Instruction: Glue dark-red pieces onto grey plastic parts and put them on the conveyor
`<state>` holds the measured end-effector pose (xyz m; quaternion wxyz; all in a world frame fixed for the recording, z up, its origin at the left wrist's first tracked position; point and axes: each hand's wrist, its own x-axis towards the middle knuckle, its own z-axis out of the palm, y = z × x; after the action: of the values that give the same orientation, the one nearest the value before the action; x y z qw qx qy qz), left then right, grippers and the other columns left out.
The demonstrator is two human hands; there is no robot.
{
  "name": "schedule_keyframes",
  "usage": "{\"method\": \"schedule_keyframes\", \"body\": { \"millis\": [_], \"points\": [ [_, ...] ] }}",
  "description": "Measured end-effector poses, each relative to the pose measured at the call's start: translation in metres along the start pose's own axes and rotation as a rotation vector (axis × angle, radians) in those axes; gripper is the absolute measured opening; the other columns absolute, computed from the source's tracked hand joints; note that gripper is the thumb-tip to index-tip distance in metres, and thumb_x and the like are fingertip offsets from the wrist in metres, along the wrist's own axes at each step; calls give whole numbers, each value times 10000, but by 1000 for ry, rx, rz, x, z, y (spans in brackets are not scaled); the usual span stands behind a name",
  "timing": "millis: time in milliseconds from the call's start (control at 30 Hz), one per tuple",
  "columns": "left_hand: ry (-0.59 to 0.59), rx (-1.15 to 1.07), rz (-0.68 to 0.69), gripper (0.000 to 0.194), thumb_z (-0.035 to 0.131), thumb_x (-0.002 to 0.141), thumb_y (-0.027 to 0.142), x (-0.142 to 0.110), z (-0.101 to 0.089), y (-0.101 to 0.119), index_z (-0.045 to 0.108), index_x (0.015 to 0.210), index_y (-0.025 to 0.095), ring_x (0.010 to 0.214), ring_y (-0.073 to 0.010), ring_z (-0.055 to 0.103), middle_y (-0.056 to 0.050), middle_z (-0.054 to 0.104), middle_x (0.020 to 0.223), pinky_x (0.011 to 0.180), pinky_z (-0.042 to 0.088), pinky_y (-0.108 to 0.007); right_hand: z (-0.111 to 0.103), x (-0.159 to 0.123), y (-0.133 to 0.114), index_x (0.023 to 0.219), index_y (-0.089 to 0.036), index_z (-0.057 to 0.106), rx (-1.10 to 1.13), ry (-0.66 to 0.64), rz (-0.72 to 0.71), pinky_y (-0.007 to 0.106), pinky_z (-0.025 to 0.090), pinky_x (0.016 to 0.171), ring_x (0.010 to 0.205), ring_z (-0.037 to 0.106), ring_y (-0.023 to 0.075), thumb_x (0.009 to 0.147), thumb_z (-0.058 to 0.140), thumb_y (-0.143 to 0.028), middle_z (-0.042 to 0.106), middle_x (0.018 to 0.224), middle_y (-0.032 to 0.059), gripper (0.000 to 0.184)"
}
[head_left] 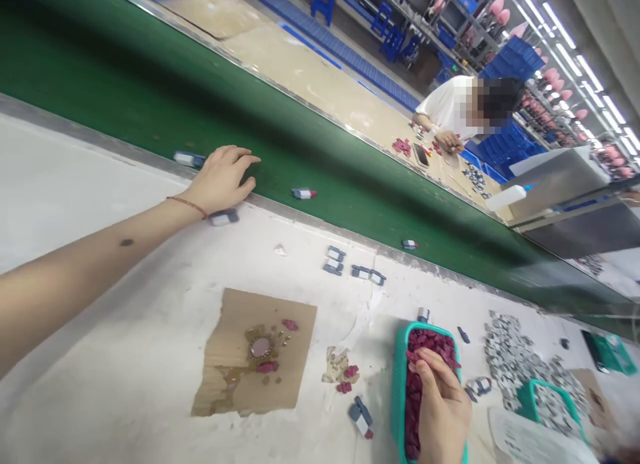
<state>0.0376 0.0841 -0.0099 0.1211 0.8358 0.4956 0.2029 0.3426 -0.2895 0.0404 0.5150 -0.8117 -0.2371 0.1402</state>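
My left hand (223, 177) reaches over the near edge of the green conveyor belt (350, 177), palm down with fingers spread, holding nothing. Beside its wrist lies a blurred grey-blue part (223, 217), and another grey-blue and white part (189, 159) sits on the belt's edge to its left. My right hand (443, 401) is over a teal basket (399, 391) full of small dark red plastic pieces (414, 421). Its thumb and fingers are pinched together on a dark red piece (413, 359), partly hidden by the fingertips.
Cardboard (295, 377) with a wet, sticky-looking puddle and a round cap (261, 347) lies on the white table. Several grey-blue parts (334, 261) rest near the belt. A pile of grey pieces (515, 357) spreads at right. Across the belt sits a co-worker (453, 107).
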Motion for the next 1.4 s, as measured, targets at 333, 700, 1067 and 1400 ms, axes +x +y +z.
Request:
{"method": "schedule_keyframes", "body": {
  "millis": [333,700,1067,1400],
  "points": [
    [8,29,-248,476,525,770,391,2,-15,-62,645,1156,140,1233,-394,460,-170,577,1265,1051,351,-498,88,-24,-31,632,-180,656,92,-487,-19,250,467,453,463,569,158,776,670,-550,610,508,21,397],
    [126,-501,-419,444,308,926,460,-33,-30,-13,630,897,156,683,-217,651,-116,720,886,620,510,-307,144,-51,-39,794,-202,604,-188,-831,-534,223,439,497,521,591,137,981,430,-354,649,622,-2,298],
    [-318,-1198,-557,389,811,629,418,-132,-32,61,667,895,174,775,-226,674,-32,717,751,764,523,-368,168,-72,-30,699,-220,512,-360,-764,-1208,272,376,455,489,533,160,1029,327,-205,569,563,16,378],
    [-550,-1544,-593,437,795,696,295,-159,-23,88,601,1077,206,802,-178,672,-23,701,899,779,529,-336,144,-48,-36,828,-203,604,-227,-856,-631,220,473,527,557,633,135,987,446,-276,690,680,4,236]
  ]
}}
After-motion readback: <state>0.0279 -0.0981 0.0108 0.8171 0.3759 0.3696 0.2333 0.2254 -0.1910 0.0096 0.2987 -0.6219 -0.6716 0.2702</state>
